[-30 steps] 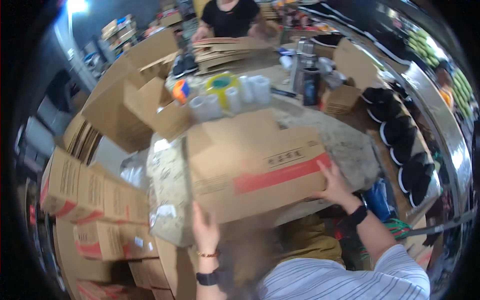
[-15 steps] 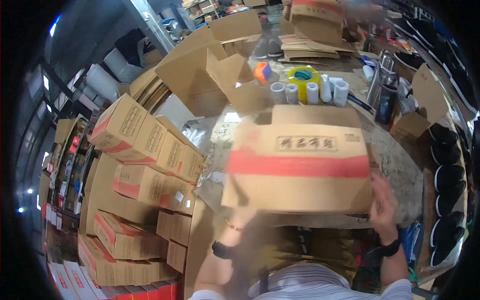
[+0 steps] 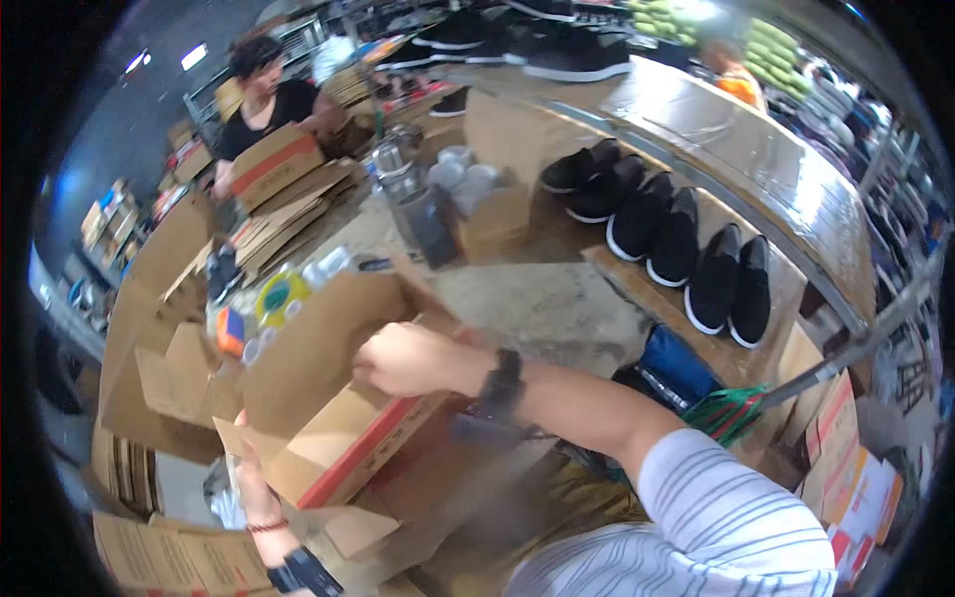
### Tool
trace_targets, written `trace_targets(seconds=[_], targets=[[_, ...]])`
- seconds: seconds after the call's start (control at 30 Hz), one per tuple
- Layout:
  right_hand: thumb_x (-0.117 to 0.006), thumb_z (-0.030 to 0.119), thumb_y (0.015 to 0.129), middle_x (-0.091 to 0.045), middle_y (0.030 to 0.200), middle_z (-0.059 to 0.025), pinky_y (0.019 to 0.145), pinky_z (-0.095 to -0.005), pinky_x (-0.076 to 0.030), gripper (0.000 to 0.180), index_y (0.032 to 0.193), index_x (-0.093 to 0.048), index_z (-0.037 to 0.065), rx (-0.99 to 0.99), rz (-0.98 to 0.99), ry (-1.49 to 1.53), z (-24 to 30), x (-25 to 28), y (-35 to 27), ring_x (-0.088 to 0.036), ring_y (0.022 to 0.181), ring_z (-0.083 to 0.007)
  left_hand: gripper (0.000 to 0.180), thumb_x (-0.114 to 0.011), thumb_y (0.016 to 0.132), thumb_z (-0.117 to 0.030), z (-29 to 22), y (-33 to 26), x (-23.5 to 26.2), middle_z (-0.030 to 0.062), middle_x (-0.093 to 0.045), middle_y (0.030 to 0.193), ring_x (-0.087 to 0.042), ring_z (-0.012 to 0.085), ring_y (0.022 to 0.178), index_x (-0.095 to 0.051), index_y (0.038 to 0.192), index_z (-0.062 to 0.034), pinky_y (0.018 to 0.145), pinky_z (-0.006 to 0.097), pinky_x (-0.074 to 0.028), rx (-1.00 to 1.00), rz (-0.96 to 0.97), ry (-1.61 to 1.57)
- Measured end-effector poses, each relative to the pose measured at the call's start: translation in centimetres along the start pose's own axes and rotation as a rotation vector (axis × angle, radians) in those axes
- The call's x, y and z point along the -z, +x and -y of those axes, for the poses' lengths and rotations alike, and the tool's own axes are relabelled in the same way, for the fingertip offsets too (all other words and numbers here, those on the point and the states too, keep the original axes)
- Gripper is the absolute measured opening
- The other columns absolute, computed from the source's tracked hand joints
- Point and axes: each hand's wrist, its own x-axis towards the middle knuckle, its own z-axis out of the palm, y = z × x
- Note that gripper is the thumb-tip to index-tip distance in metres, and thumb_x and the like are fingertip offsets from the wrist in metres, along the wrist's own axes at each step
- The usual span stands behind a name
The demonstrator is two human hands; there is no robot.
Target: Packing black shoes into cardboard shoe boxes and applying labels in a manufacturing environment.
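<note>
Right hand (image 3: pixel 406 358): curling closed over the top edge of the cardboard box (image 3: pixel 328 398), fingers gripping the upper flap, dark watch sitting on the wrist just behind.
Left hand (image 3: pixel 251 486): lying below and to the left of the right hand, pressing up against the lower corner of the same box, thumb and fingers mostly hidden behind the cardboard, so impossible to tell how far closing; red band and dark watch showing on the wrist.
Cardboard box: tilting between both hands, brown with a red stripe along its lower side, open flaps hanging beneath.
Tape rolls (image 3: pixel 282 295): lying just beyond the box, above and left of the right hand, yellow and white ones clustering together.
Flattened cartons (image 3: pixel 284 219): piling farther up and left.
Black shoes (image 3: pixel 676 244): standing in a row on a board, well to the upper right of the right hand.
Stacked boxes (image 3: pixel 174 552): lying below the left hand, at the lower left.
Another person (image 3: pixel 264 99): working far beyond, at the upper left, holding a carton.
</note>
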Motion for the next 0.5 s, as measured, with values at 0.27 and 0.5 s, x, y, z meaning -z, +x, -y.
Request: trace_targets(seconds=[0.27, 0.5], targets=[[-0.061, 0.022, 0.084, -0.060, 0.081, -0.0168, 0.069, -0.0435, -0.045, 0.022, 0.090, -0.059, 0.001, 0.121, -1.175, 0.680, -4.3, 4.5, -0.3, -0.056, 0.076, -0.0354, 0.095, -0.069, 0.065, -0.004, -0.3, -0.5, -4.4, 0.0179, -0.036, 0.139, -0.037, 0.0302, 0.125, -0.016, 0.145, -0.0061, 0.109, 0.043, -0.025, -0.347, -0.197, 0.905], [-0.071, 0.025, 0.073, -0.050, 0.110, -0.0243, 0.092, -0.0431, -0.042, 0.064, 0.128, -0.045, 0.006, 0.167, -0.439, 0.128, -6.8, 1.3, -1.3, -0.053, 0.102, -0.0400, 0.055, -0.064, 0.070, 0.001, 1.2, 0.0, 0.0, 0.0115, -0.044, 0.126, -0.043, 0.0231, 0.118, -0.049, 0.123, -0.0032, 0.101, 0.037, -0.034, -0.272, -0.096, 0.669]])
